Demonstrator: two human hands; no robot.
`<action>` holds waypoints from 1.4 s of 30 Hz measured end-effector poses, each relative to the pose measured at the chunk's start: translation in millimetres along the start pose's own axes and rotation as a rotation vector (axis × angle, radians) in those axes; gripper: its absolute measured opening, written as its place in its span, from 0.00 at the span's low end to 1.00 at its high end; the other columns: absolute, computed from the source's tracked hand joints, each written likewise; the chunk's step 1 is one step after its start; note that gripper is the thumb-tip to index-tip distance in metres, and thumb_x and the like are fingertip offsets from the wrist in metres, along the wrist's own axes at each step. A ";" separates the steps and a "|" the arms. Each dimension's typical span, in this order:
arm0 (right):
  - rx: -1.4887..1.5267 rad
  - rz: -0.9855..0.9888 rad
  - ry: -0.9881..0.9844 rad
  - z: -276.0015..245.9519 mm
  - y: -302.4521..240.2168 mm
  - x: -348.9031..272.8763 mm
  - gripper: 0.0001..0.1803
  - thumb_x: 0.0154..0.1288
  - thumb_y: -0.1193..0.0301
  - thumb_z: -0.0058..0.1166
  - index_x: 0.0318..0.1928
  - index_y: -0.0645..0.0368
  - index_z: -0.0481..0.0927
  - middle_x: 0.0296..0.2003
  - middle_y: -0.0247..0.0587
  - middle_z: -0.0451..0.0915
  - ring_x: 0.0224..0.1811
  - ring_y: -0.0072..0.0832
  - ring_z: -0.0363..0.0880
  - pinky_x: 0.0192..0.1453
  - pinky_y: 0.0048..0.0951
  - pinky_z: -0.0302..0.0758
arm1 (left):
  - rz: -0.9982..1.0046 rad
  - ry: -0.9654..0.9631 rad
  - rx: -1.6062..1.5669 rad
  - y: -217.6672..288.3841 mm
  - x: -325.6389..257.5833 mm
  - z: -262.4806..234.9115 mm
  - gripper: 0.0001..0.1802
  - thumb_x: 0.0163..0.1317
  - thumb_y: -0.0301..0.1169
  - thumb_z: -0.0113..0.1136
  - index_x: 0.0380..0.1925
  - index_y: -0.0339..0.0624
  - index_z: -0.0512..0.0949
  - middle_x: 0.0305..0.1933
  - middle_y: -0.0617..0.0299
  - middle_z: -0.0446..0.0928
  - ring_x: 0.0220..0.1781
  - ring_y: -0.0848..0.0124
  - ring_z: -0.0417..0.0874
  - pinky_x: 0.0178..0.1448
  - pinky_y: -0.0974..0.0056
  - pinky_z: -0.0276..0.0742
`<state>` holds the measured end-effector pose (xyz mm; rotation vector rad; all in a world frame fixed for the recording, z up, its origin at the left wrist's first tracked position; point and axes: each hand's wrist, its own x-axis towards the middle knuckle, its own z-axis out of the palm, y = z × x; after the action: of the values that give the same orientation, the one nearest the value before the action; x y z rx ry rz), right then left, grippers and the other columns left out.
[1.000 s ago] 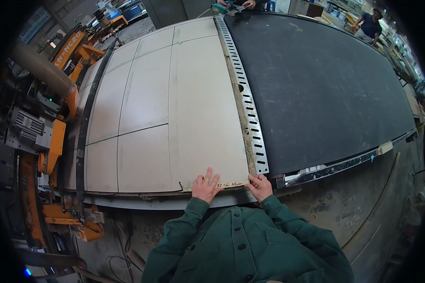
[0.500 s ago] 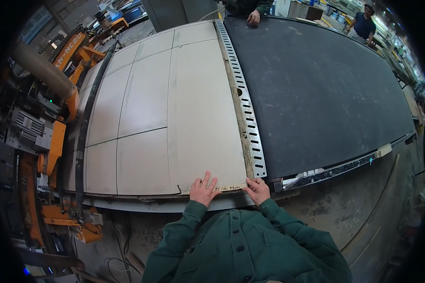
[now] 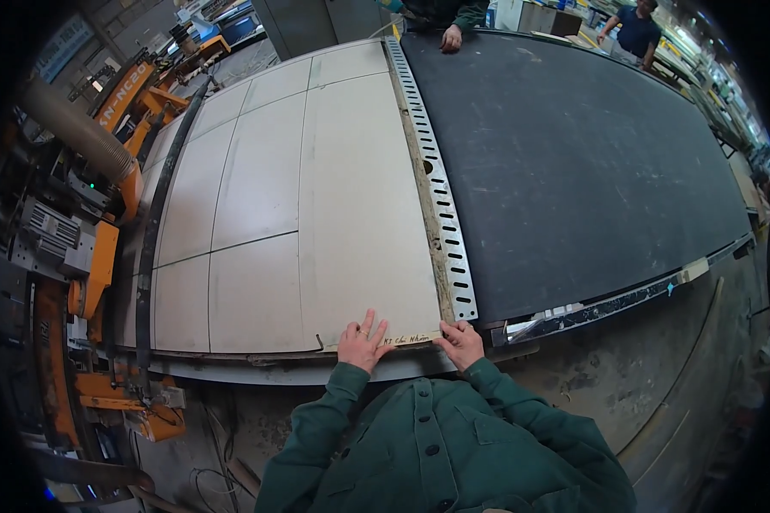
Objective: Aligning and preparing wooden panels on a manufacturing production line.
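A large white board [image 3: 359,197], scored by dark cut lines into rectangles, lies flat on the machine table. My left hand [image 3: 362,344] rests near the board's front edge, fingers spread and pressed on its surface. At the front right corner, my right hand [image 3: 460,345] grips the board's edge with thumb and bent fingers. Between the hands runs a narrow pale strip with handwriting [image 3: 411,339] along the front edge. Beside the board's rough right side [image 3: 429,227] lies a slotted metal strip [image 3: 450,231]. What is under my right fingers is hidden.
A dark flat conveyor bed [image 3: 590,171] extends to the right. Across it, a co-worker's hand [image 3: 451,38] rests on its far edge; another person [image 3: 635,36] stands farther right. An orange and grey machine [image 3: 94,265] with a ribbed hose [image 3: 77,124] and black bar [image 3: 167,197] occupies the left.
My hands keep their places on the board, and the whole view shifts slightly. The co-worker's hand moves a little, and the person at far right has shifted to the left.
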<state>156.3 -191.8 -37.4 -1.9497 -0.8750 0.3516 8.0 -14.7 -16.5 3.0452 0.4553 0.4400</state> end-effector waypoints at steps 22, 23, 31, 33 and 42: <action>0.015 -0.012 -0.007 1.4 3.3 -1.4 0.18 0.43 0.68 0.59 0.38 0.59 0.75 0.24 0.38 0.68 0.20 0.25 0.70 0.25 0.23 0.70 | 0.018 0.009 0.006 -2.0 -2.1 3.8 0.29 0.36 0.49 0.58 0.42 0.53 0.72 0.53 0.59 0.63 0.34 0.63 0.65 0.34 0.64 0.65; 0.026 -0.015 0.000 1.1 2.8 -1.0 0.18 0.42 0.69 0.59 0.38 0.60 0.75 0.24 0.37 0.69 0.19 0.23 0.70 0.24 0.21 0.70 | 0.017 0.010 0.006 -1.7 -1.9 3.7 0.29 0.36 0.49 0.58 0.42 0.53 0.72 0.53 0.59 0.63 0.34 0.63 0.65 0.34 0.64 0.65; 0.018 -0.029 -0.004 2.3 4.9 -1.4 0.18 0.42 0.71 0.60 0.38 0.61 0.75 0.24 0.37 0.68 0.18 0.21 0.69 0.23 0.19 0.69 | 0.006 0.016 -0.011 -1.2 -2.6 4.1 0.29 0.36 0.49 0.58 0.42 0.54 0.71 0.53 0.59 0.63 0.34 0.64 0.65 0.35 0.64 0.66; 0.024 -0.037 0.002 3.3 5.7 -1.6 0.18 0.43 0.71 0.59 0.38 0.61 0.75 0.24 0.37 0.68 0.18 0.21 0.69 0.23 0.19 0.69 | 0.004 0.015 -0.010 -1.9 -3.4 5.5 0.29 0.35 0.49 0.58 0.42 0.53 0.71 0.53 0.59 0.63 0.34 0.64 0.65 0.35 0.64 0.65; 0.032 0.017 -0.019 0.9 1.5 -3.0 0.18 0.43 0.68 0.58 0.39 0.58 0.74 0.24 0.38 0.68 0.21 0.25 0.70 0.26 0.23 0.70 | 0.001 0.024 -0.012 -0.5 -2.3 2.0 0.29 0.35 0.49 0.58 0.41 0.53 0.72 0.52 0.59 0.64 0.34 0.64 0.65 0.34 0.64 0.66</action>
<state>154.4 -193.8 -39.5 -1.9282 -0.8602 0.3928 6.2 -14.9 -19.1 3.0323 0.4511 0.4773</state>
